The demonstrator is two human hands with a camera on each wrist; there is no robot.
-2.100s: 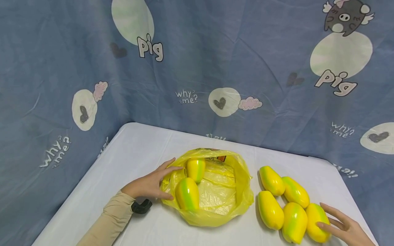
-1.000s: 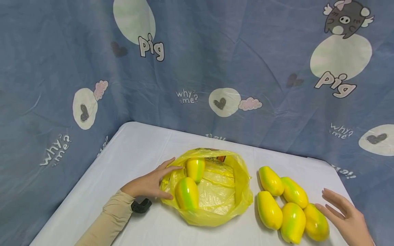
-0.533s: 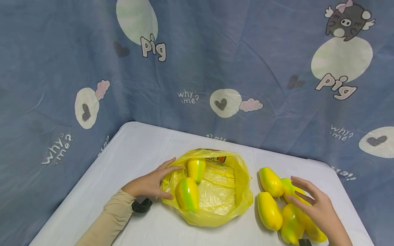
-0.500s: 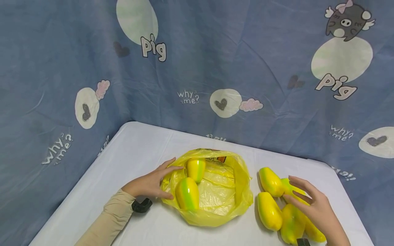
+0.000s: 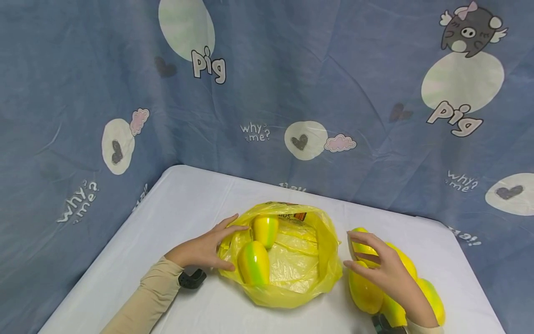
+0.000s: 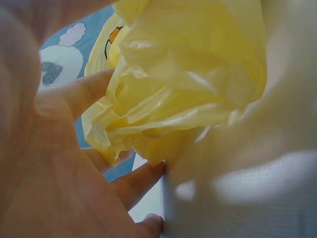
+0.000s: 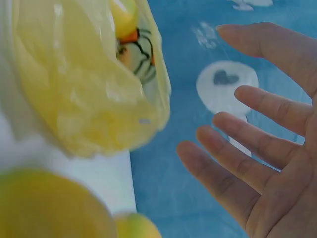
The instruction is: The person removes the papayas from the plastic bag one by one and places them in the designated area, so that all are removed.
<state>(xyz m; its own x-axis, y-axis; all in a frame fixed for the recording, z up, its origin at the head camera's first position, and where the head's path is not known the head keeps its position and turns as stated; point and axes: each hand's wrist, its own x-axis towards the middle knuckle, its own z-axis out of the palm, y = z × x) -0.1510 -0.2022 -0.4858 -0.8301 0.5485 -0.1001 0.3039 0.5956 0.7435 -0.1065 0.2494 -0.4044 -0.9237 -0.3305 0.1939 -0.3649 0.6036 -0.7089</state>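
Observation:
A yellow plastic bag (image 5: 292, 297) stands with its mouth wide on the white table. Inside, at its left, lie two glossy yellow-green mangoes (image 5: 254, 264). My left hand (image 5: 202, 248) is at the bag's left side, thumb and fingers spread along the rim; in the left wrist view its fingers touch the crumpled plastic (image 6: 188, 69). Over the loose mangoes (image 5: 365, 294) to the right of the bag hovers my right hand (image 5: 388, 264), holding nothing. Its fingers (image 7: 218, 178) are spread apart in the right wrist view. The right hand and forearm partly cover those mangoes.
The white table (image 5: 200, 190) ends at a blue cloth backdrop (image 5: 250, 102) printed with pigs and words. A dark band (image 5: 193, 279) shows below the left wrist, and another dark piece (image 5: 383, 324) by the right wrist.
My right hand has let go of the rightmost mango and moved left across the group toward the bag, empty. The left hand and the bag have stayed in place.

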